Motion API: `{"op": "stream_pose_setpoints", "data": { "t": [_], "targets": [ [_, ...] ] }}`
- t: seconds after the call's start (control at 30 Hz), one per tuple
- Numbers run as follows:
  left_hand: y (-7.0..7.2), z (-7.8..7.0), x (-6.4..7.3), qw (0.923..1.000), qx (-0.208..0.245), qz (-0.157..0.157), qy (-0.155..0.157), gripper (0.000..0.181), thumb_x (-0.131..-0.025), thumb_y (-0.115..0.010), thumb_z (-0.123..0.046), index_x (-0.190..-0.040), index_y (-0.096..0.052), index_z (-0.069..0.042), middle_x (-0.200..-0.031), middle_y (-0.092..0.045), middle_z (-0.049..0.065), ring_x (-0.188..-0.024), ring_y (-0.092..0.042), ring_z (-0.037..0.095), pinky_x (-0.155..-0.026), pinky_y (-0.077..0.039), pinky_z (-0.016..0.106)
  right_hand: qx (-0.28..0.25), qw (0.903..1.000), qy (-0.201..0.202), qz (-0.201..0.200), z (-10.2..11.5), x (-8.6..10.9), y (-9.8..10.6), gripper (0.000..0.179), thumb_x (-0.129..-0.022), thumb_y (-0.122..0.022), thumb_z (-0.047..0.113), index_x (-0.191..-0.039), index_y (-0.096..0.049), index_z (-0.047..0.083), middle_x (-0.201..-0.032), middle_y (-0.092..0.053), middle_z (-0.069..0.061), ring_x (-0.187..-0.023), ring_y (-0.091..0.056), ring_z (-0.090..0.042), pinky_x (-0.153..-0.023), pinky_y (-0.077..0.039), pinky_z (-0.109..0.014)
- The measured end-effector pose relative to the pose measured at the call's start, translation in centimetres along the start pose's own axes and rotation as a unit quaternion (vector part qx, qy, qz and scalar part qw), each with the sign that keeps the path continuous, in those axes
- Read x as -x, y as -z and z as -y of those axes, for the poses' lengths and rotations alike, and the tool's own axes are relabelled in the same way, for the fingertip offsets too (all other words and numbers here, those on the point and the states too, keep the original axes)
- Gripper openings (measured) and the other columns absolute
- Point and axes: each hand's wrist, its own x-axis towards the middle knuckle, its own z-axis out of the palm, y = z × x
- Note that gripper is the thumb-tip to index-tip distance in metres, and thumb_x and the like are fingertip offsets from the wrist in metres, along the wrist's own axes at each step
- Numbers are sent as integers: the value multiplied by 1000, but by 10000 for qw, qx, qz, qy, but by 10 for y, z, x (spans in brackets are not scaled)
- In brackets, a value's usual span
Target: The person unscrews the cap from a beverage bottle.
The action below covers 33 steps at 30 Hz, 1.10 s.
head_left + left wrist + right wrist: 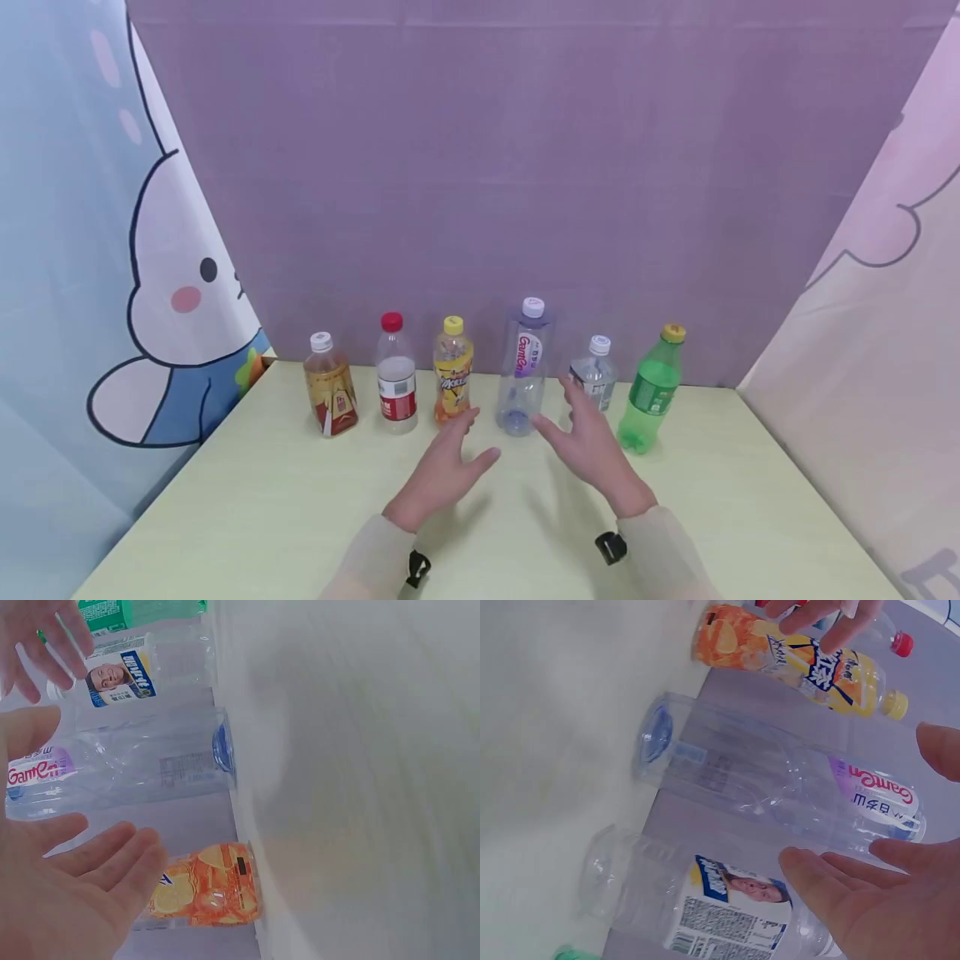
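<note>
A tall clear bottle (pixel 516 392) with a white cap and a pink-and-purple label stands upright near the middle of the row. My left hand (pixel 442 468) is held in front and to its left, near the yellow-capped orange-label bottle (pixel 453 371), fingers extended and thumb apart. On the other side, my right hand (pixel 592 446) reaches forward with spread fingers, overlapping the short clear bottle (pixel 599 367) with a white cap. Both palms face inward, and neither hand holds anything. The tall bottle (pixel 150 769) also shows between the two hands in the left wrist view.
At the left of the row stand an amber bottle (pixel 332 387) with a white cap and a red-capped bottle (pixel 397 375). A green bottle (pixel 652 392) stands at the right end. Behind the pale table (pixel 247 500) hangs a purple cloth (pixel 480 167), with printed curtains at both sides.
</note>
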Motion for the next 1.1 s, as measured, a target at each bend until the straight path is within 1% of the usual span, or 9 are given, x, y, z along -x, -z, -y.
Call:
{"op": "stream_pose_setpoints", "data": {
  "t": [0.1,0.23,0.33,0.5,0.57,0.73,0.83,1.03,1.1],
  "targets": [
    [-1,-3,-1,9999,67,-134,-27,75,-95,-66,-51,-155,-39,-15,-152,-47,12,-139,-46,35,-107,-42,61,-90,10000,-6,-43,4,-6,1,83,-99,-67,36,-160,-23,2,-160,-32,-25,-139,-41,-48,-107,-43,-59],
    [0,-5,-2,9998,75,-161,13,74,-95,-67,-50,-154,-40,-15,-150,-49,13,-138,-47,35,-107,-43,61,-190,9998,3,-105,8,-14,1,84,-98,-68,33,-160,-21,1,-161,-31,-24,-140,-41,-47,-108,-42,-57],
    [3,-7,-3,9999,89,-146,16,74,-96,-66,-51,-154,-41,-14,-150,-50,13,-138,-47,35,-107,-43,61,-211,9997,-30,-126,12,-21,3,86,-98,-67,35,-160,-19,1,-160,-30,-25,-139,-41,-46,-108,-42,-57],
    [4,-7,-9,9995,228,-155,-127,73,-97,-65,-49,-153,-41,-10,-150,-49,15,-136,-49,35,-105,-45,59,-230,9996,-38,-163,17,-33,5,89,-97,-67,41,-160,-18,0,-161,-29,-25,-140,-40,-45,-107,-44,-57],
    [3,-6,-12,9991,363,-171,-149,72,-97,-66,-47,-153,-41,-9,-149,-49,16,-135,-49,36,-105,-46,58,-224,9995,-9,-199,17,-38,5,90,-97,-67,43,-160,-18,0,-161,-29,-25,-140,-40,-45,-107,-44,-58],
    [-4,-7,-18,9968,772,-209,-71,70,-98,-67,-40,-154,-39,-8,-150,-48,19,-135,-49,37,-106,-45,56,-286,9991,61,-297,18,-47,7,91,-97,-68,42,-161,-18,2,-161,-29,-24,-140,-40,-46,-107,-41,-63],
    [-7,-9,-21,9960,862,-249,-46,70,-98,-67,-40,-154,-39,-8,-150,-48,18,-135,-49,36,-107,-45,55,-323,9990,44,-314,20,-52,9,91,-97,-67,43,-161,-16,3,-162,-28,-24,-142,-38,-46,-109,-38,-64],
    [-13,-11,-26,9948,968,-271,-132,67,-100,-65,-37,-153,-39,-5,-149,-48,20,-134,-50,37,-108,-45,54,-225,9986,-217,-432,24,-62,11,96,-95,-67,47,-162,-13,5,-165,-23,-21,-148,-27,-43,-114,-29,-64],
    [-15,-11,-26,9944,1014,-267,-131,65,-101,-65,-35,-153,-39,-5,-148,-48,21,-134,-50,38,-107,-45,54,-261,9982,-306,-452,26,-65,12,98,-94,-67,49,-162,-11,6,-165,-23,-20,-148,-28,-43,-114,-30,-65]
  ]
}}
